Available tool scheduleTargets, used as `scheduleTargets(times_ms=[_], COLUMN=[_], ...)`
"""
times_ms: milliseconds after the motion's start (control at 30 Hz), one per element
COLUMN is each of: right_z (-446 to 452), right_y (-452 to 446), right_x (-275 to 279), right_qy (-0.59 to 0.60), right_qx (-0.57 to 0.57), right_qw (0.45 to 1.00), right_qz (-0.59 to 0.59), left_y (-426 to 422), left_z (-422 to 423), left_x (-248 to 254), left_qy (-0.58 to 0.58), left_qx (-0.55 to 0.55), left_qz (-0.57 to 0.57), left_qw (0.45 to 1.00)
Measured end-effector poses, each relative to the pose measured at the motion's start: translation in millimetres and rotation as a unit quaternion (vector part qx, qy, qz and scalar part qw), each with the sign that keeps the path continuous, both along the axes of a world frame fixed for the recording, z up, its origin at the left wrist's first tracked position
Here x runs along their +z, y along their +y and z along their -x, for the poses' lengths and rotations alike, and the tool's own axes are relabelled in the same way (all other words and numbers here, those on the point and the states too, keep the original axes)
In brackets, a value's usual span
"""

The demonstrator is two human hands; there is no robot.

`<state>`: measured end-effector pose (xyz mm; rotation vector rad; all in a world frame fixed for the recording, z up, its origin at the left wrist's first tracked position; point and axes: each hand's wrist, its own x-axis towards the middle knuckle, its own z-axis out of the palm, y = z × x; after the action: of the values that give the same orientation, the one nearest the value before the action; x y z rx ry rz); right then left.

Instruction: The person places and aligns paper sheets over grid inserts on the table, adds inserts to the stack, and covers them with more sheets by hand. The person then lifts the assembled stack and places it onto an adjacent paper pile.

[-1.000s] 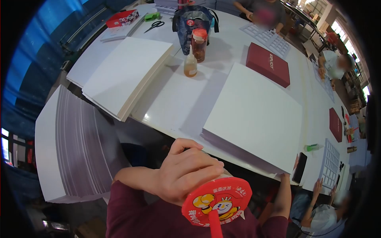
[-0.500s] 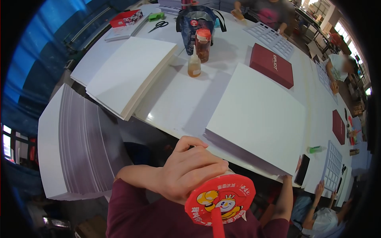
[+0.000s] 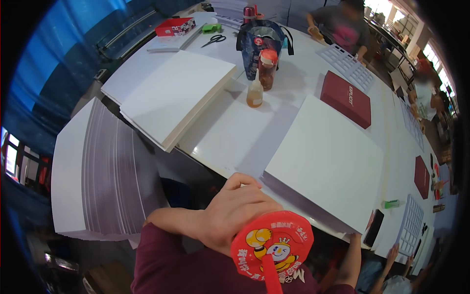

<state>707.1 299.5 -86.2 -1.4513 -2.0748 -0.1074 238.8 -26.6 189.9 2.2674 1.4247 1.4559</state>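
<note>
My left hand (image 3: 242, 213) is wrapped round a drink cup with a printed red film lid (image 3: 274, 245), held close below my face. A red straw (image 3: 270, 274) sticks up through the lid towards me. The cup's sides are mostly hidden behind the lid and my fingers. My right hand (image 3: 353, 237) is at the table's front edge, by the near corner of a large stack of white boards (image 3: 328, 161). Its fingers are mostly hidden by that corner, so their grip does not show. A black phone (image 3: 374, 228) lies just beside it.
More white boards (image 3: 178, 95) lie on the table (image 3: 215, 142) at left; a tall stack (image 3: 110, 171) stands beside it. A glue bottle (image 3: 255, 94), red-lidded bottle (image 3: 267, 71), blue bag (image 3: 257, 41), scissors (image 3: 214, 40) and maroon box (image 3: 346, 99) stand further back. Other people sit around.
The view has shifted, so the table's things appear slightly lower and further right. My left hand still holds the cup, and my right hand stays by the stack's corner.
</note>
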Motion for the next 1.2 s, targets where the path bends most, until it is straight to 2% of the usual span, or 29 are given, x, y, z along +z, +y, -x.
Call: scheduleTargets(times_ms=[100,167,233,300,333,400,433,533,600,700,800,900,967,1100,1133,1200], right_z=[-2,-1,-2,-2,-2,2,4,8,3,-7,-1,4,-1,3,-1,4], right_y=[0,-1,-1,0,-1,-2,-4,-8,-7,1,-5,0,-1,-3,0,-1], right_x=[0,1,1,2,4,11,13,20,13,4,15,18,15,20,13,18], right_qy=[0.000,-0.002,-0.001,0.000,0.004,0.012,0.018,0.027,0.000,-0.058,-0.097,-0.096,-0.126,-0.100,-0.135,-0.134], right_qx=[0.000,0.001,0.001,-0.002,-0.003,-0.002,0.001,0.000,-0.017,-0.043,-0.053,-0.059,-0.056,-0.069,-0.079,-0.083], right_qw=[1.000,1.000,1.000,1.000,1.000,1.000,1.000,1.000,1.000,0.997,0.994,0.993,0.990,0.992,0.988,0.988], right_qz=[0.001,0.003,0.003,0.003,0.001,-0.002,-0.002,-0.005,0.001,0.004,0.010,0.028,0.004,0.031,-0.012,-0.010], left_y=[-5,-7,-13,-11,-6,12,28,83,126,197,271,333,387,440,448,465], left_z=[13,19,39,53,50,56,64,93,102,112,124,135,167,170,170,183], left_x=[12,-3,0,-4,-13,-13,-13,-27,-42,-60,-79,-98,-140,-149,-150,-166], left_qy=[0.022,-0.028,-0.034,-0.110,-0.311,-0.325,-0.339,-0.307,-0.313,-0.316,-0.329,-0.390,-0.364,-0.348,-0.335,-0.340], left_qx=[-0.014,0.015,0.025,0.063,0.052,0.095,0.126,0.191,0.223,0.192,0.262,0.229,0.256,0.335,0.361,0.358], left_qz=[0.083,0.043,0.102,0.086,0.119,0.095,0.120,0.112,0.092,0.094,0.131,0.077,0.049,0.001,0.000,-0.025], left_qw=[0.996,0.999,0.994,0.988,0.942,0.936,0.924,0.925,0.918,0.924,0.898,0.889,0.894,0.876,0.870,0.869])
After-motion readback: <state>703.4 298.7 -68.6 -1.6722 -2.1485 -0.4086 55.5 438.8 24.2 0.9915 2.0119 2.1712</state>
